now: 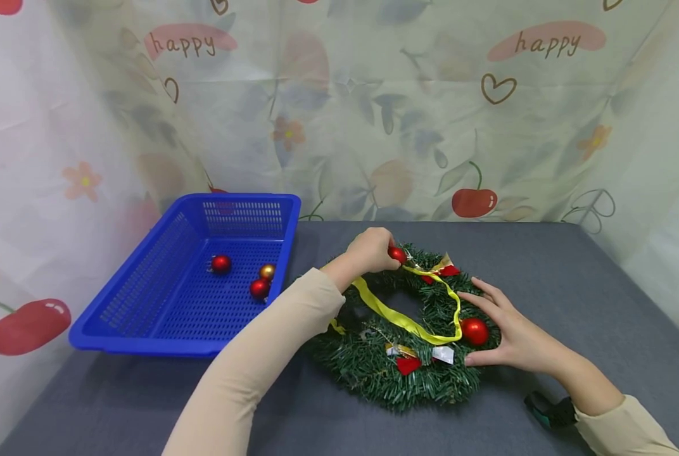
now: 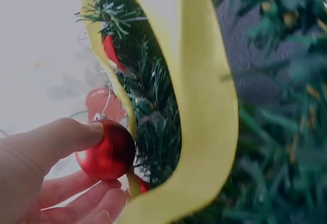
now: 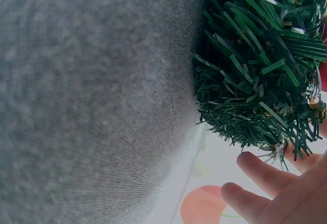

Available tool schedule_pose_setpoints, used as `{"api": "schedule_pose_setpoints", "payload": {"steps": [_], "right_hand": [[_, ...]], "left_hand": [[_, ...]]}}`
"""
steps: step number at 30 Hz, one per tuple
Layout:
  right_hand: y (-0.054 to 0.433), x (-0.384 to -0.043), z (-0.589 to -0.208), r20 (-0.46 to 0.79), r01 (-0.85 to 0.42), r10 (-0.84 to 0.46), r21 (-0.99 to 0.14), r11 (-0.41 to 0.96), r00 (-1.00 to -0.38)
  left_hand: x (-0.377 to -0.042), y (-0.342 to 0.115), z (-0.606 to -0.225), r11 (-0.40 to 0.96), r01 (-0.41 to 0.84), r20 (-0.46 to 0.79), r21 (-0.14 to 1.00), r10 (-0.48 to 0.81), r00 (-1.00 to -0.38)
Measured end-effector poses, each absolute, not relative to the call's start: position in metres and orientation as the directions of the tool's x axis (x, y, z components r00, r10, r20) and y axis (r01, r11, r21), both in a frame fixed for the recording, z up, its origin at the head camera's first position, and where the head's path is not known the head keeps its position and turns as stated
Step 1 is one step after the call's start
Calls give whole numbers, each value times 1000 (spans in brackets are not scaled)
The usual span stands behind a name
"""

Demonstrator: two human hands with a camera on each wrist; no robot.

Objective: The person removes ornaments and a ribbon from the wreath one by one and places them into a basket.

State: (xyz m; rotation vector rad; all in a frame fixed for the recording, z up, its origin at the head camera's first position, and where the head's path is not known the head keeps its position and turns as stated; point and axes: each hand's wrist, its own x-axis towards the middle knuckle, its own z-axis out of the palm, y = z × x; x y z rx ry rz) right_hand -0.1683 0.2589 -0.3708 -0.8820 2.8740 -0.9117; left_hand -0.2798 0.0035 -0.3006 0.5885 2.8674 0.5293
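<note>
A green wreath (image 1: 396, 383) lies on the grey table, with a loose yellow ribbon (image 1: 394, 315) draped over it. At its far side my left hand (image 1: 370, 251) pinches a red Christmas ball (image 1: 397, 254) between thumb and fingers. The left wrist view shows that ball (image 2: 106, 150) with a thin silver string at its cap, beside the ribbon (image 2: 204, 101). My right hand (image 1: 510, 329) spreads its fingers along the wreath's right edge, around another red ball (image 1: 474, 331) set there. In the right wrist view, fingertips (image 3: 255, 165) are by the outer needles.
To the left stands a blue plastic basket (image 1: 140, 346) holding two red balls (image 1: 221, 264) and a gold ball (image 1: 267, 272). Red bows (image 1: 409, 365) and a white tag (image 1: 443, 354) sit on the wreath. A printed curtain (image 1: 351, 126) hangs behind the table (image 1: 573, 285).
</note>
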Motion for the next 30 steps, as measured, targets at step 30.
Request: {"api": "schedule_pose_setpoints", "payload": {"steps": [30], "right_hand": [[258, -168, -370, 155, -506, -510, -535, 677, -846]], "left_hand": [[-272, -46, -279, 841, 372, -94, 393, 439, -894]]}}
